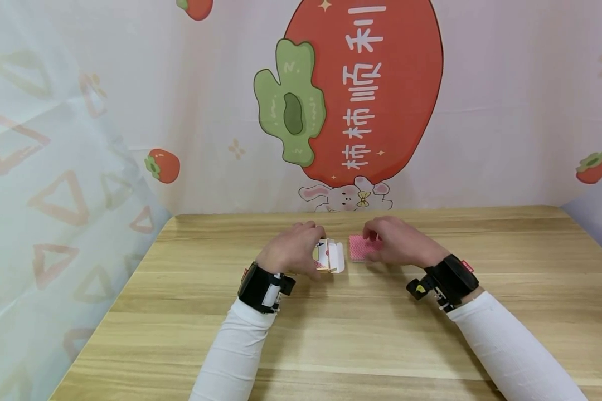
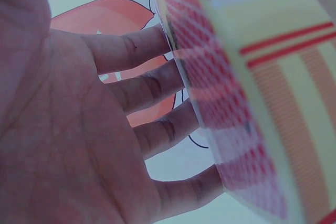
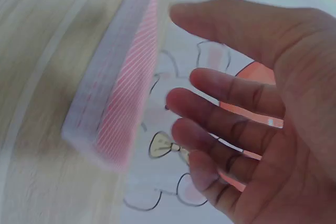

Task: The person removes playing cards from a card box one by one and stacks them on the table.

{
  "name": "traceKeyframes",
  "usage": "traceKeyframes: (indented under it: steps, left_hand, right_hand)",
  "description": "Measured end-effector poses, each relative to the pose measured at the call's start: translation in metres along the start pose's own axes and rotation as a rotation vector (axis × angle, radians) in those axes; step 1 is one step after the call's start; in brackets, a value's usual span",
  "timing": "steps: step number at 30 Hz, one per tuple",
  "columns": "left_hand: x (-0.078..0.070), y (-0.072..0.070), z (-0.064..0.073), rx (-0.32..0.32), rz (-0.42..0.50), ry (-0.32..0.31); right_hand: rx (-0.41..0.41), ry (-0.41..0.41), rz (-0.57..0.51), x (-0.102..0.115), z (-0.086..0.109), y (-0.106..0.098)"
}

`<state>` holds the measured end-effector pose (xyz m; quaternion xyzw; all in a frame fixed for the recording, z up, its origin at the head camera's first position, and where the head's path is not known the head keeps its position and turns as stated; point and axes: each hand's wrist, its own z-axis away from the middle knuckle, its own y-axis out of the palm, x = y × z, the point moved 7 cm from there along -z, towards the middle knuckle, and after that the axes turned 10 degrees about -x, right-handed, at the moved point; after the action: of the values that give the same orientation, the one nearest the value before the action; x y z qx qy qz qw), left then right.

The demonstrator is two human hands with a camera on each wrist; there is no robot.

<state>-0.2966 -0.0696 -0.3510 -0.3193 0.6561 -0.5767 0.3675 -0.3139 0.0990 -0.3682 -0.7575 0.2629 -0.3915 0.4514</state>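
Note:
My left hand (image 1: pixel 290 252) grips a playing card box (image 1: pixel 323 255) near the back of the table. Its white end flap (image 1: pixel 337 257) stands open, facing right. In the left wrist view, the fingertips press against one side of the box (image 2: pixel 283 87), which has red patterning and stripes; the thumb's contact is hidden. A deck of playing cards (image 1: pixel 357 249) with red patterned backs lies on the table just right of the flap. Above its right part hovers my right hand (image 1: pixel 405 245), fingers loosely bent. From the right wrist, a gap shows between those fingers and the squared deck (image 3: pixel 123 87).
The wooden table (image 1: pixel 361 340) ends at the back against a printed cloth (image 1: pixel 221 106) with a large red persimmon drawing. More patterned cloth (image 1: pixel 55 167) hangs along the left side. Both wrists wear black camera straps (image 1: pixel 451 281).

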Motion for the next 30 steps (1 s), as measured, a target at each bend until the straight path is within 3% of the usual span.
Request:
traceKeyframes:
  steps: [8, 14, 20, 30]
  left_hand:
    - [0.000, 0.000, 0.001, -0.007, -0.007, 0.001]
    - [-0.001, -0.001, 0.002, -0.021, -0.002, 0.007]
    - [-0.003, -0.003, 0.001, -0.029, 0.022, 0.023]
    - [-0.012, -0.008, 0.002, -0.036, 0.028, 0.064]
  right_hand:
    - [-0.173, -0.114, -0.198, 0.035, -0.002, -0.015]
    - [-0.161, -0.155, -0.349, 0.052, -0.003, -0.007]
    - [-0.103, -0.090, -0.337, 0.053, -0.004, 0.007]
    - [-0.117, 0.040, -0.391, 0.047, -0.003, 0.016]
